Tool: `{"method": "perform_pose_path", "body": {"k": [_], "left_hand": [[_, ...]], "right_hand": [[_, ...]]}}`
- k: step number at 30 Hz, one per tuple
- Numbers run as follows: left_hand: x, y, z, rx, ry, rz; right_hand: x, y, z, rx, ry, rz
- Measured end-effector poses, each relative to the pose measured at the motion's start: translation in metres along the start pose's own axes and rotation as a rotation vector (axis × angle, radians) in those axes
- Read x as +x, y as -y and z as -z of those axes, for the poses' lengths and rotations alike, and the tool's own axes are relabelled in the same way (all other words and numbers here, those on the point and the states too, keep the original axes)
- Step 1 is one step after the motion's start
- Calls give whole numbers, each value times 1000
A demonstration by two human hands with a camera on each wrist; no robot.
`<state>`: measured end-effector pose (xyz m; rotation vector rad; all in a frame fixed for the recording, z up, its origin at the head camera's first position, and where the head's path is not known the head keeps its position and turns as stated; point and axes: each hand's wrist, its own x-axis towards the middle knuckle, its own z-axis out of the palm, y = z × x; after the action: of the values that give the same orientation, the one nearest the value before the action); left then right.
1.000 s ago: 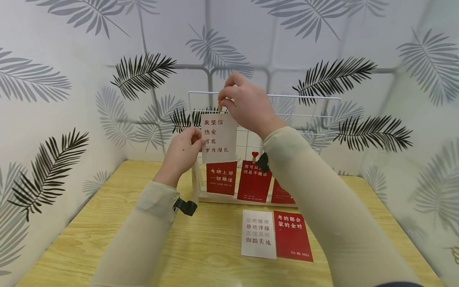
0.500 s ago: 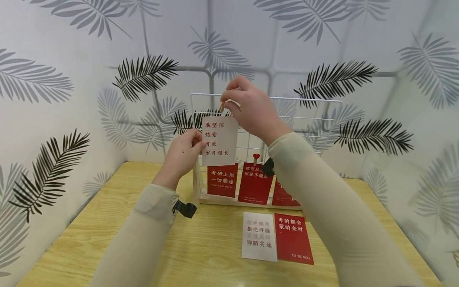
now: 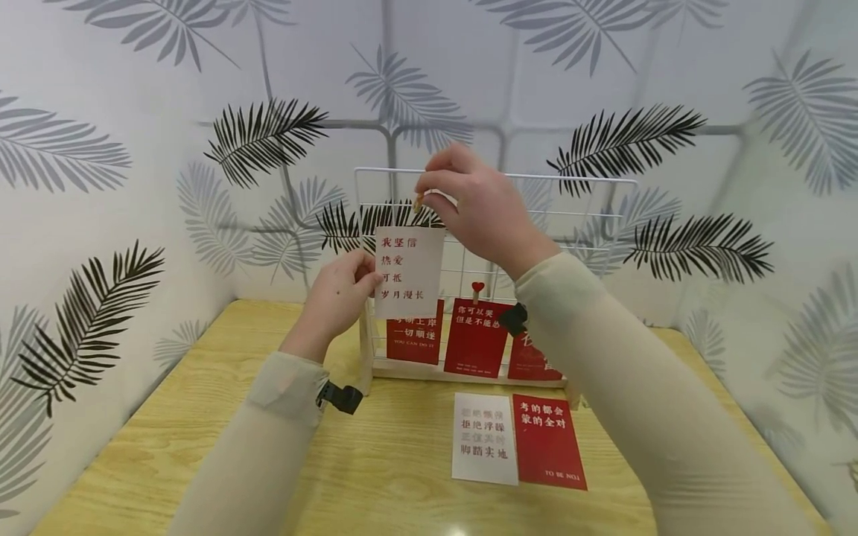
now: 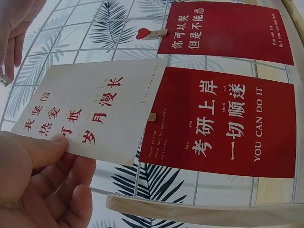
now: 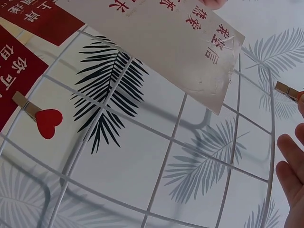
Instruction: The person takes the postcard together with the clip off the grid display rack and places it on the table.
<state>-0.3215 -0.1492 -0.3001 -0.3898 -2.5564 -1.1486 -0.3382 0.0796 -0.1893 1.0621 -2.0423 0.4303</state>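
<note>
My left hand (image 3: 335, 301) pinches the left edge of a white card (image 3: 410, 283) with red Chinese lettering, thumb on its front. The card stands in front of a white wire grid rack (image 3: 583, 180) and overlaps a hanging red card (image 4: 218, 123). Above it, my right hand (image 3: 479, 212) pinches a small wooden clothespin (image 5: 286, 91) between thumb and fingertips, near the rack's upper left. A gap shows between the clothespin and the card's top edge. Another clothespin with a red heart (image 5: 49, 123) holds the middle red card (image 3: 476, 346) on the grid.
A third red card (image 3: 532, 361) hangs at the right, partly behind my right sleeve. On the wooden table (image 3: 375, 476), a white card (image 3: 484, 465) and a red card (image 3: 550, 447) lie side by side before the rack. A leaf-patterned wall (image 3: 469, 89) stands behind.
The white card and my left hand have come down slightly, covering more of the red card below. My right hand has shifted a little right, and the clothespin has come away from the card's top edge.
</note>
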Motion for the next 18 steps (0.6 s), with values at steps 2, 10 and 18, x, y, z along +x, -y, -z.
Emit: {"method": "perform_pose_path", "body": {"k": [2,10,18], "left_hand": [[-2,0,1,2,9,-7],[-9,4,0,15,30,-29],[-16,13,-3,-2,55,-32]], "right_hand": [[-3,1,1,0,-17,16],[-15,6,10,14,-52,76],[-33,6,19,22,-50,41]]}}
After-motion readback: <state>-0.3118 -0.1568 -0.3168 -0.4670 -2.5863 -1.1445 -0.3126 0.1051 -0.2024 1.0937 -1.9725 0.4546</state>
